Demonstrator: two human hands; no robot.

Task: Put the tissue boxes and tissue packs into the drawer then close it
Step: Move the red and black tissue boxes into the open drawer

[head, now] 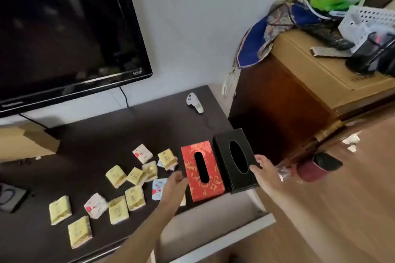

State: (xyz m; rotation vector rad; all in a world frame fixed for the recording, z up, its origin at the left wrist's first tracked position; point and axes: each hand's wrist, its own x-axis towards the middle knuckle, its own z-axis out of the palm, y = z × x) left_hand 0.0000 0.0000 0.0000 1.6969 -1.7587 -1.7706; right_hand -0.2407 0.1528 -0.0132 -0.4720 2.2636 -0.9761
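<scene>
The open drawer looks bare inside. The red tissue box and black tissue box sit between loosely spread left hand and right hand, which touches the black one.

Even, soft indoor light; the television screen at ten o'clock carries faint reflections. Edges bend, and everything looks slightly blurred.

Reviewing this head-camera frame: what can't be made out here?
- Drawer interior: mostly hidden by the left arm and the red tissue box; contents unknown.
- Left hand: motion-blurred, grip on the red box unclear.
- Right hand: on the black tissue box; fingertips unseen.
- Pack prints: too small.
</scene>
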